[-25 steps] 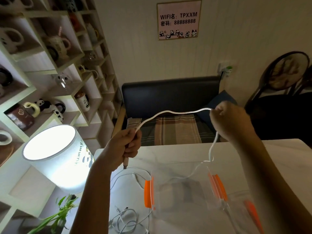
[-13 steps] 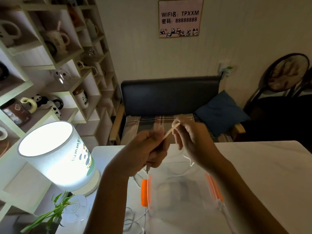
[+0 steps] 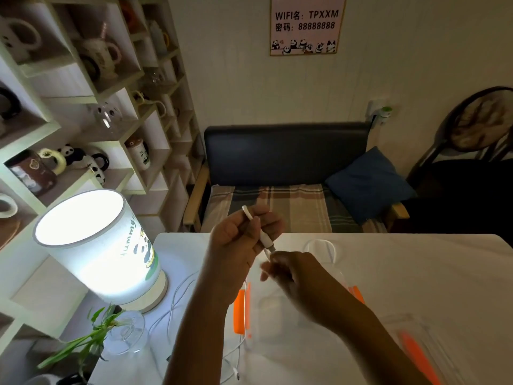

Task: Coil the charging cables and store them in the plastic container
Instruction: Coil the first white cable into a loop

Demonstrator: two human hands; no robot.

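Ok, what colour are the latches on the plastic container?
Orange; the left latch on the clear plastic container shows best in the head view.

Thin white charging cable (image 3: 256, 227): doubled, plug end slanting down-right, frame centre. Clear plastic container with orange side latches (image 3: 241, 311): open, on table, lower centre. Loose white cables (image 3: 177, 301): lower left.

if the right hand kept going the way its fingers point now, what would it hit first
Most likely the left hand, which grips the white charging cable. The right hand points up and left at the cable's plug end, nearly touching it; depth is unclear from this single view.
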